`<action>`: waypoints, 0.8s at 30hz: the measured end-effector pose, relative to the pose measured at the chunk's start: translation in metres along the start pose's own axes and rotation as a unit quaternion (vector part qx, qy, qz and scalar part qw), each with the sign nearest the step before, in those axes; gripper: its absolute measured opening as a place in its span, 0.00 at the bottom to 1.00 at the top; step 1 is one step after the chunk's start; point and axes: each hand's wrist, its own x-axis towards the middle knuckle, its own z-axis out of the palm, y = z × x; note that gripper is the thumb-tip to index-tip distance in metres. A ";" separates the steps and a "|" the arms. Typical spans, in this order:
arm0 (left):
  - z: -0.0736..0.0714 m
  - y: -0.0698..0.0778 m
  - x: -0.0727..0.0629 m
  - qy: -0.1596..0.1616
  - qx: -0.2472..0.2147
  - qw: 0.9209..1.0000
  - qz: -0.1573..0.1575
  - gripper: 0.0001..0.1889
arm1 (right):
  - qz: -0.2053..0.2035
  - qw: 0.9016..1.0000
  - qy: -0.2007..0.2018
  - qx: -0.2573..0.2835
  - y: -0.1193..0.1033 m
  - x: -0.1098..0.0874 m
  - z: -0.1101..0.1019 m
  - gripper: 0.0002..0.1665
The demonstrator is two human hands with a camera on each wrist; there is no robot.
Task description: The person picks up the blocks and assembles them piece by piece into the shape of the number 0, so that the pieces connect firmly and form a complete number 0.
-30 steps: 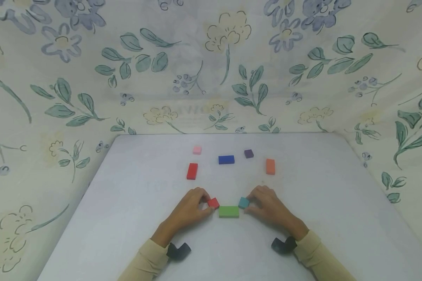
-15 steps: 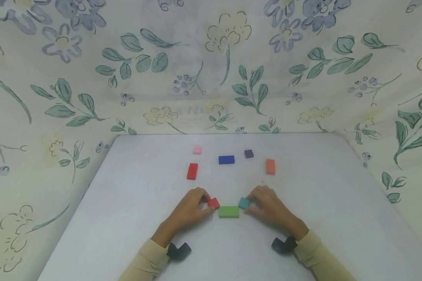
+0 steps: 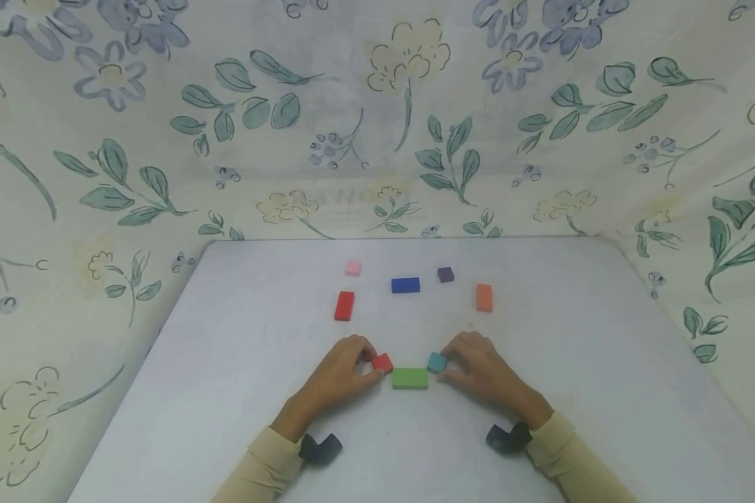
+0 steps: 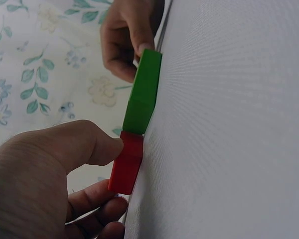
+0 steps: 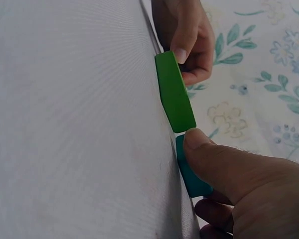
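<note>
Between my hands a green rectangular block (image 3: pixel 410 378) lies flat on the white table. My left hand (image 3: pixel 342 372) pinches a small red block (image 3: pixel 382 363) at the green block's left end; in the left wrist view the red block (image 4: pixel 126 163) meets or nearly meets the green block (image 4: pixel 143 92). On the other side my right hand (image 3: pixel 480 367) pinches a teal block (image 3: pixel 437 362), angled beside the right end. The right wrist view shows the thumb pressing the teal block (image 5: pixel 192 172), close to the green block (image 5: pixel 175 92).
Farther back on the table (image 3: pixel 239 335) lie a red block (image 3: pixel 344 306), a pink cube (image 3: pixel 353 268), a blue block (image 3: pixel 405 285), a purple cube (image 3: pixel 445 274) and an orange block (image 3: pixel 484 297). Flowered cloth (image 3: pixel 352 140) surrounds the table's back and sides.
</note>
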 end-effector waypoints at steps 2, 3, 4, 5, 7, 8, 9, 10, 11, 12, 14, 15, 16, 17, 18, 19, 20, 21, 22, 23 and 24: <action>0.000 0.000 0.000 -0.001 -0.001 1.000 -0.001 0.12 | 0.000 1.000 -0.001 0.000 0.000 0.000 0.000 0.18; 0.000 0.000 0.000 -0.001 -0.001 1.000 -0.001 0.12 | 0.000 1.000 -0.001 0.000 0.000 0.000 0.000 0.18; 0.000 0.000 0.000 -0.001 0.000 1.000 -0.001 0.12 | 0.000 1.000 -0.001 -0.001 0.000 0.000 0.000 0.18; 0.000 0.000 0.000 -0.002 0.000 1.000 -0.001 0.12 | 0.001 1.000 -0.002 -0.001 0.000 0.000 0.000 0.18; 0.000 -0.001 0.000 -0.003 0.001 1.000 -0.002 0.12 | 0.003 1.000 -0.003 -0.002 0.000 0.000 0.000 0.18; 0.000 -0.001 0.000 -0.004 0.001 1.000 -0.002 0.12 | 0.003 1.000 -0.004 -0.002 0.000 0.000 0.000 0.18; 0.000 -0.001 0.000 -0.005 0.001 1.000 -0.001 0.12 | 0.003 1.000 -0.004 0.000 0.001 0.000 0.000 0.18; 0.001 -0.001 0.000 -0.007 0.002 1.000 -0.001 0.12 | 0.002 1.000 -0.004 -0.001 0.001 0.000 0.000 0.18; 0.001 -0.001 0.000 -0.008 0.002 1.000 0.000 0.12 | 0.002 1.000 -0.004 0.000 0.002 0.000 0.001 0.19; 0.001 -0.001 0.000 -0.009 0.002 1.000 0.001 0.13 | 0.002 1.000 -0.004 0.001 0.003 0.000 0.001 0.19; 0.001 -0.002 0.000 -0.008 0.002 1.000 0.005 0.13 | 0.006 1.000 -0.004 0.006 0.004 0.000 0.001 0.20; 0.000 -0.002 0.000 -0.007 0.002 1.000 0.006 0.13 | 0.009 1.000 -0.003 0.010 0.005 0.000 0.001 0.21; 0.000 -0.002 0.000 -0.007 0.002 1.000 0.006 0.13 | 0.014 1.000 -0.003 0.014 0.005 0.001 0.002 0.21; 0.000 -0.002 0.000 -0.006 0.003 1.000 0.007 0.13 | 0.021 1.000 -0.004 0.022 0.006 0.001 0.002 0.21; 0.000 -0.002 0.000 -0.007 0.003 1.000 0.006 0.13 | 0.028 0.999 -0.003 0.031 0.006 0.001 0.001 0.20; 0.000 -0.002 0.000 -0.007 0.002 1.000 0.005 0.13 | 0.040 0.998 -0.004 0.044 0.006 0.001 0.001 0.19; 0.000 -0.002 0.000 -0.010 0.002 1.000 0.003 0.13 | 0.051 0.997 -0.003 0.056 0.006 0.001 0.001 0.17; 0.000 -0.002 0.000 -0.011 0.000 1.000 0.003 0.13 | 0.058 0.996 -0.001 0.065 0.005 0.001 0.000 0.16; 0.000 -0.002 0.000 -0.011 -0.001 1.000 0.002 0.13 | 0.066 0.995 0.002 0.078 0.005 0.001 0.000 0.14; 0.001 -0.003 -0.001 -0.010 -0.001 1.000 0.000 0.13 | 0.072 0.994 0.006 0.086 0.004 0.002 -0.001 0.13; 0.001 -0.003 -0.001 -0.009 -0.003 1.000 -0.002 0.13 | 0.076 0.993 0.010 0.094 0.004 0.002 -0.001 0.12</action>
